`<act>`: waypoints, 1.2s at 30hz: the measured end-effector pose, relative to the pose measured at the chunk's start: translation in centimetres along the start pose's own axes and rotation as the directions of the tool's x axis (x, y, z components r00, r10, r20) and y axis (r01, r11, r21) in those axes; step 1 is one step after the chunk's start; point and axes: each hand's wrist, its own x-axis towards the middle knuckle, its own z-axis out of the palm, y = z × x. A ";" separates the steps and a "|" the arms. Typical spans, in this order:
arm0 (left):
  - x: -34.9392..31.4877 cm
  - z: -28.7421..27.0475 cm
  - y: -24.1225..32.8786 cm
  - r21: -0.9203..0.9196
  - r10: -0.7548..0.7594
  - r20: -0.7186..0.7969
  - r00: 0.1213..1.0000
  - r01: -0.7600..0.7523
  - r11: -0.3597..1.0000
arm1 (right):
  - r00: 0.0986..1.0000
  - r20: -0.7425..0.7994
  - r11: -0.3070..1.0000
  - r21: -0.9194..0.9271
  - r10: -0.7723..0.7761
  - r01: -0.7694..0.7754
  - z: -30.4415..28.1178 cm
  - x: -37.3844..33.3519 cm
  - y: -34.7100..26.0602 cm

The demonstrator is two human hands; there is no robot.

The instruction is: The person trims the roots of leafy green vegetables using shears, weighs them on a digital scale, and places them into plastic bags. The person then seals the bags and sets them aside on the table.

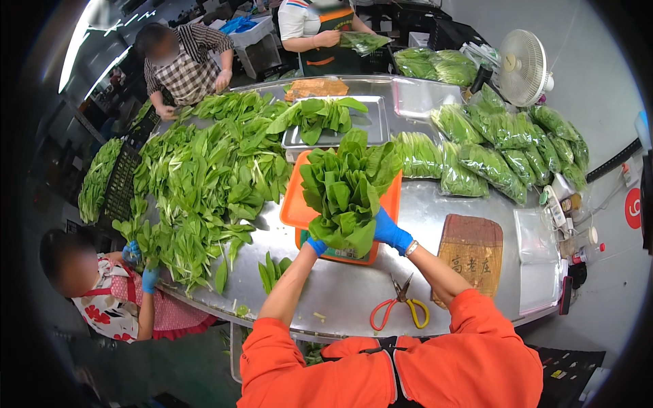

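A big upright bunch of leafy greens [350,183] is gripped between my two blue-gloved hands. My left hand [317,245] holds its lower left side, mostly covered by leaves. My right hand [390,232] is closed around the lower right side, its fingers partly hidden. Under and behind the bunch is an orange scale tray [294,204]; whether the bunch touches it cannot be made out. Close to my left forearm lie a few loose leaves [271,273]. Scissors [401,304] with one red and one yellow handle rest open near the table's front edge.
A heap of loose greens [204,177] covers the table's left side. Bagged greens [503,149] are piled right, near a fan [524,68]. Behind the orange tray, a metal tray [371,122] bears more greens. A brown board [469,255] lies right. Three people work around the table.
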 end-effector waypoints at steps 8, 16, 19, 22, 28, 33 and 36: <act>5.5 5.0 0.4 -0.112 0.310 0.005 0.951 -0.308 0.945 | 0.917 -0.301 0.959 0.187 0.262 -0.213 -2.8 -3.7 -4.2; 2.5 20.9 17.5 -0.771 -0.009 0.441 0.898 0.383 0.509 | 0.624 -0.408 0.739 0.254 0.667 -0.624 -11.2 -24.3 -5.0; 2.2 30.4 13.9 -0.750 -0.238 0.549 0.801 0.599 0.282 | 0.604 -0.381 0.714 0.334 0.700 -0.615 -12.7 -30.5 -1.5; 2.0 35.0 14.1 -0.801 -0.448 0.201 0.871 0.409 0.437 | 0.618 -0.342 0.705 0.273 0.707 -0.655 -13.4 -32.5 1.3; 1.5 35.0 13.9 -0.729 -0.486 0.063 0.872 0.373 0.574 | 0.787 -0.220 0.811 0.272 0.577 -0.518 -14.7 -32.5 3.6; 1.9 34.1 18.2 -0.736 -0.448 0.030 0.894 0.323 0.595 | 0.838 -0.134 0.825 0.315 0.529 -0.470 -15.0 -33.3 5.7; 2.4 33.9 19.7 -0.622 -0.400 0.108 0.910 0.376 0.687 | 0.844 -0.144 0.842 0.262 0.517 -0.471 -13.0 -34.8 8.1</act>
